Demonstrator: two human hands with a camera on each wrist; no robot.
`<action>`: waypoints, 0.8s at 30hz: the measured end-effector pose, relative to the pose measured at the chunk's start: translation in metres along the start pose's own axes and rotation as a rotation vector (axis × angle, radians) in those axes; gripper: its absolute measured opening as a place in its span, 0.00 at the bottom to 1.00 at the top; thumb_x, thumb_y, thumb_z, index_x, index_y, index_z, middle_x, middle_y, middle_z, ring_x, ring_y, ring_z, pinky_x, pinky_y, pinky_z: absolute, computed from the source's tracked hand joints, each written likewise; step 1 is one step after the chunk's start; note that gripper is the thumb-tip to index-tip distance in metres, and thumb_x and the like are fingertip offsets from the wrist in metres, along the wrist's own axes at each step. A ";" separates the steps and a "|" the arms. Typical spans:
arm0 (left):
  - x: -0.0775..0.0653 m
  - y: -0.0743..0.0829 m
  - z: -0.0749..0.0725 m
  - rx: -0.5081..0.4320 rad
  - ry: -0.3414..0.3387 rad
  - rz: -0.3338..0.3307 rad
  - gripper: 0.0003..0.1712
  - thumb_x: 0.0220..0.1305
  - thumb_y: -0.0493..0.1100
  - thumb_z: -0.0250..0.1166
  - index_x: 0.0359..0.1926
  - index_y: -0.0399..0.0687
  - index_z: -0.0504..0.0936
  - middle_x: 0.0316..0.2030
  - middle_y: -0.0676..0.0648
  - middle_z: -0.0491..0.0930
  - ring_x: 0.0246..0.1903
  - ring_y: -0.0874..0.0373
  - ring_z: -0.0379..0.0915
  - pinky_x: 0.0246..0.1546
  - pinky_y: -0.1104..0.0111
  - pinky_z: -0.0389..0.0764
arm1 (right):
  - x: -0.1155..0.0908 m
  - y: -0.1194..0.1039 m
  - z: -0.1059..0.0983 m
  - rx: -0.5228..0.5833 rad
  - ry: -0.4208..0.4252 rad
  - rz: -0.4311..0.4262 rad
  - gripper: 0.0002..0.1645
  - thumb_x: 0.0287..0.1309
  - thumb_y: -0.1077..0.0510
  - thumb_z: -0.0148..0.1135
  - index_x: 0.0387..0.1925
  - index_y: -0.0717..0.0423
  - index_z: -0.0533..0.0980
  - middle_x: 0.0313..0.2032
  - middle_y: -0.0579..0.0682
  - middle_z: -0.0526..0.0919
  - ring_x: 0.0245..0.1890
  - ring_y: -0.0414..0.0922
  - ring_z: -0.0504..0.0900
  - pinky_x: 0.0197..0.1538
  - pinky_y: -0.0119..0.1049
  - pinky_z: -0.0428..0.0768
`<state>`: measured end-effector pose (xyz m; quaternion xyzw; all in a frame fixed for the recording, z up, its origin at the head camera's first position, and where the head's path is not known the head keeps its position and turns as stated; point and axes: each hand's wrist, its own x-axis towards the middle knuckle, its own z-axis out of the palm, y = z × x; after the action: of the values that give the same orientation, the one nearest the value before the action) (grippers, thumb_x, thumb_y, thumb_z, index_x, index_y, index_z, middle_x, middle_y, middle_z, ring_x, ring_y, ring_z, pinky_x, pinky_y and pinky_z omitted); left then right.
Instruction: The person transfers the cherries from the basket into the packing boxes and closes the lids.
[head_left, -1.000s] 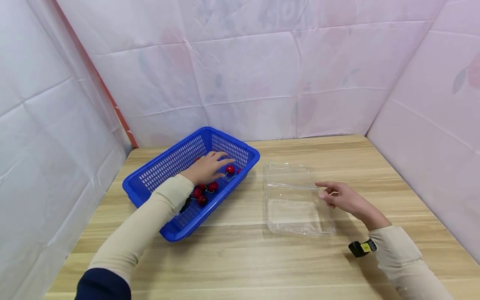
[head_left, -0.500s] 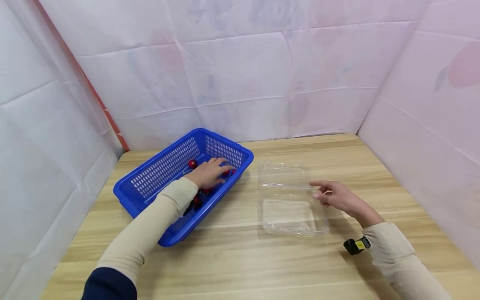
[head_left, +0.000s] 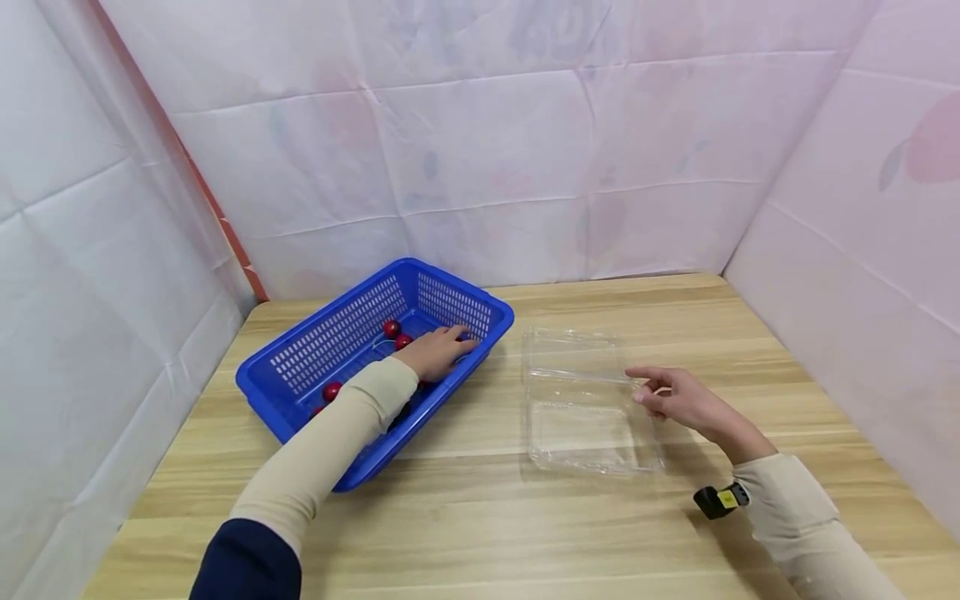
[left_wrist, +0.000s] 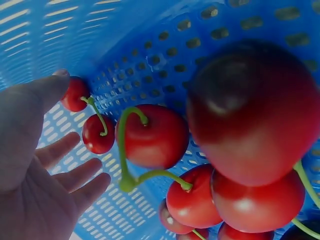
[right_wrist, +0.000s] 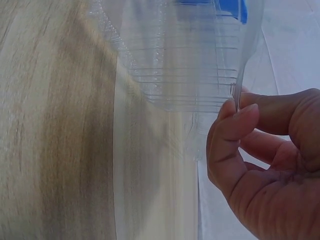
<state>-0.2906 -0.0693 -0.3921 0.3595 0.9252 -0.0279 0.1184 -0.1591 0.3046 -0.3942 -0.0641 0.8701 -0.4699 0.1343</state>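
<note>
Inside a blue plastic basket (head_left: 322, 346) on the left, my left hand (head_left: 435, 354) reaches down toward its right-hand end. In the left wrist view, the left hand's fingers are spread, and the thumb tip meets or overlaps a small red cherry (left_wrist: 75, 94). A joined pair of cherries on green stems, one of them a larger cherry (left_wrist: 152, 137), lies past the fingers. My right hand (head_left: 686, 404) pinches the side rim of an open clear plastic clamshell box (head_left: 581, 429) between thumb and index finger. In the right wrist view, the box wall (right_wrist: 200, 75) rises from that pinch.
Other cherries (head_left: 332, 392) lie around the left forearm in the basket. The wooden table (head_left: 480, 533) runs back to a white sheet wall (head_left: 487, 150), with more sheeting at both sides. A black wrist camera (head_left: 716, 502) hangs under the right wrist.
My left hand has moved right and slightly nearer within the basket, and cherries to the left of the forearm now show. The right hand keeps its hold on the box rim.
</note>
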 end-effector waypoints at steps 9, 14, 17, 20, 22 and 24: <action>0.002 -0.001 0.006 -0.033 0.001 -0.006 0.30 0.72 0.40 0.52 0.72 0.59 0.60 0.70 0.39 0.58 0.62 0.41 0.65 0.62 0.50 0.67 | -0.001 0.001 0.002 -0.024 0.011 0.001 0.31 0.66 0.62 0.56 0.65 0.74 0.60 0.34 0.56 0.72 0.26 0.40 0.73 0.29 0.35 0.77; 0.003 -0.001 0.009 -0.098 0.018 -0.026 0.27 0.74 0.43 0.49 0.71 0.58 0.62 0.69 0.41 0.60 0.62 0.42 0.66 0.61 0.50 0.68 | -0.001 0.000 0.001 -0.020 0.007 0.003 0.31 0.66 0.63 0.55 0.65 0.74 0.60 0.34 0.57 0.73 0.26 0.40 0.73 0.29 0.35 0.76; 0.005 -0.001 0.012 -0.177 0.026 -0.063 0.26 0.76 0.51 0.43 0.71 0.56 0.63 0.68 0.43 0.63 0.63 0.43 0.65 0.63 0.51 0.66 | -0.002 0.000 0.002 -0.012 0.007 -0.003 0.31 0.66 0.64 0.55 0.65 0.75 0.60 0.34 0.57 0.73 0.26 0.40 0.72 0.28 0.34 0.76; 0.006 -0.001 0.013 -0.179 0.024 -0.066 0.27 0.76 0.54 0.39 0.70 0.55 0.64 0.66 0.43 0.66 0.63 0.45 0.66 0.63 0.52 0.65 | -0.002 0.000 0.003 -0.012 0.010 -0.013 0.31 0.66 0.64 0.55 0.65 0.75 0.60 0.33 0.56 0.73 0.25 0.39 0.72 0.28 0.34 0.76; 0.005 -0.001 0.013 -0.145 0.023 -0.051 0.26 0.76 0.54 0.40 0.70 0.55 0.64 0.65 0.43 0.67 0.62 0.45 0.66 0.63 0.52 0.65 | -0.001 0.001 0.002 -0.011 0.010 -0.013 0.31 0.66 0.64 0.55 0.65 0.75 0.60 0.33 0.57 0.73 0.25 0.39 0.72 0.28 0.34 0.76; 0.004 -0.001 0.013 -0.106 0.022 -0.031 0.25 0.76 0.51 0.41 0.70 0.56 0.64 0.65 0.42 0.68 0.62 0.45 0.66 0.64 0.52 0.65 | -0.001 0.001 0.002 -0.011 0.010 -0.013 0.31 0.66 0.64 0.55 0.65 0.75 0.59 0.34 0.57 0.73 0.25 0.39 0.72 0.28 0.34 0.76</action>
<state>-0.2919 -0.0690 -0.4056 0.3386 0.9321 0.0232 0.1264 -0.1571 0.3038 -0.3964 -0.0680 0.8728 -0.4663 0.1268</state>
